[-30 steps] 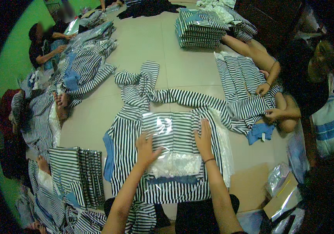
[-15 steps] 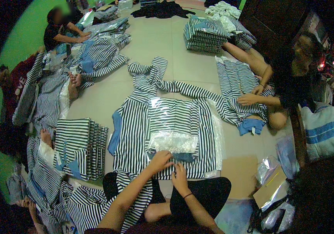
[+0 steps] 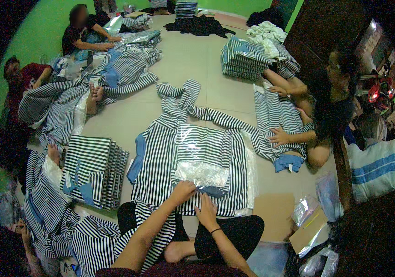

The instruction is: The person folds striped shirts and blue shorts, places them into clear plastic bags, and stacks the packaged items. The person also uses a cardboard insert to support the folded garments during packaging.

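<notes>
In front of me lies a folded striped shirt [image 3: 205,147] inside a clear plastic bag [image 3: 202,173], on top of a spread black-and-white striped shirt [image 3: 153,166] with a blue collar. My left hand [image 3: 184,191] is closed on the near edge of the bag, fingers bent over it. Just right of it, my right hand [image 3: 206,210] has its fingertips pinched at the same edge. A blue collar [image 3: 212,190] shows through the plastic by my fingers. The exact grip of the fingertips is small and partly hidden.
A stack of bagged striped shirts [image 3: 89,171] stands to my left, another stack [image 3: 246,57] at the far right. Loose striped shirts [image 3: 98,242] lie by my left knee. Cardboard [image 3: 273,214] and plastic bags [image 3: 305,207] are at right. Co-workers sit on both sides handling shirts.
My view has shifted slightly, so the scene sits lower. My hands stay at the bag's near edge. At right, the co-worker's hands have moved apart over a striped shirt.
</notes>
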The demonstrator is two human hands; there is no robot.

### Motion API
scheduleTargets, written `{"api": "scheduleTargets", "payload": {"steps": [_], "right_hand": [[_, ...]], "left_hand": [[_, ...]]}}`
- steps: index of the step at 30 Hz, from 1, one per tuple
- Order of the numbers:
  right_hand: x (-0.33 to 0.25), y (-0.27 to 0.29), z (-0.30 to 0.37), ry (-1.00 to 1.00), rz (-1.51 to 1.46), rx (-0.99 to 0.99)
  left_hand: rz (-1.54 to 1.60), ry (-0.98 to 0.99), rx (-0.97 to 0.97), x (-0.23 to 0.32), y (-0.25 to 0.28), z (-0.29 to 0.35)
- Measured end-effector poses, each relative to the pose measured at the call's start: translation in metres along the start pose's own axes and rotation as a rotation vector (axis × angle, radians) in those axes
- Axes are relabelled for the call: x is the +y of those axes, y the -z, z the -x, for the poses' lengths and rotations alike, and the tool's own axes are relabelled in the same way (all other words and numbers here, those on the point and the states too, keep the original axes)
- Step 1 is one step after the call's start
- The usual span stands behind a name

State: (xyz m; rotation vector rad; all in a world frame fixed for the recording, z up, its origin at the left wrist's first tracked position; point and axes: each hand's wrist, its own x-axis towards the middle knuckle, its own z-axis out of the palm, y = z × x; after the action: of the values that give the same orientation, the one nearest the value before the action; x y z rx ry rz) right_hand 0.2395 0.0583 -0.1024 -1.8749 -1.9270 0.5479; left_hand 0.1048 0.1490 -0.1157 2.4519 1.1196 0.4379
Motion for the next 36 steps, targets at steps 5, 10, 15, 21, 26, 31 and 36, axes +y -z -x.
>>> {"api": "scheduleTargets", "payload": {"steps": [5,10,15,21,26,31,36], "right_hand": [[-0.018,0.003,0.003,-0.038,-0.089,0.07],[-0.014,-0.019,-0.046,0.028,-0.624,0.142],[0.01,-0.027,-0.117,0.152,-0.168,0.357],[0.026,-0.029,-0.179,0.099,-0.007,0.421],[0.033,-0.028,-0.224,0.007,0.092,0.354],[0.039,-0.026,-0.249,0.045,0.051,0.318],[0.049,-0.033,-0.257,-0.034,0.048,0.278]], "left_hand": [[0.157,0.0,0.455,0.025,0.022,-0.012],[0.103,-0.149,0.522,0.04,0.037,-0.021],[0.088,-0.188,0.485,0.045,0.039,-0.022],[0.139,-0.224,0.582,0.05,0.042,-0.027],[0.165,-0.27,0.567,0.052,0.054,-0.04],[0.177,-0.355,0.561,0.052,0.064,-0.048],[0.186,-0.344,0.542,0.053,0.066,-0.045]]}}
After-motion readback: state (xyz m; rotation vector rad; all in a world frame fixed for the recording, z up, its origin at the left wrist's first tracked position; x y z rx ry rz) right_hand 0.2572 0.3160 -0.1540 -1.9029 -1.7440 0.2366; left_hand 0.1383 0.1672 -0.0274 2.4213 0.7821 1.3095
